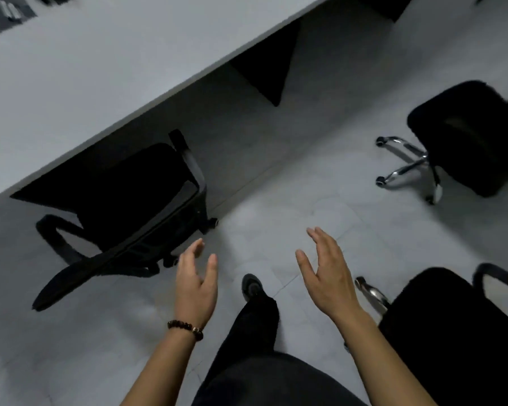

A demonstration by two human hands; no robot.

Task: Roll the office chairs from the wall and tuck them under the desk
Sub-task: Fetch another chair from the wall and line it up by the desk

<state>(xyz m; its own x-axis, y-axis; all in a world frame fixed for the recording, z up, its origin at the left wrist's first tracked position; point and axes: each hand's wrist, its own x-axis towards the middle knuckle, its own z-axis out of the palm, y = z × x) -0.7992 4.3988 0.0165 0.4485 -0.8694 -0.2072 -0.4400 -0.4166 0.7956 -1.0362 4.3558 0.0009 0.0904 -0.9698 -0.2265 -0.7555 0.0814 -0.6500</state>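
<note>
A black office chair [123,197] stands with its seat partly under the long grey desk [106,68], its backrest towards me. My left hand [197,285], with a bead bracelet on the wrist, hovers open just right of that backrest, touching nothing. My right hand [326,273] is open too, fingers spread, over the bare floor. A second black chair [469,136] with a chrome base stands free at the right. A third black chair [458,329] is close by my right forearm at the lower right.
My dark trouser leg and shoe [252,288] step forward between my hands. A dark desk support panel [270,65] hangs under the desk's middle. Pale tiled floor [305,177] lies open between the chairs. Dark items sit on the desk's far left corner.
</note>
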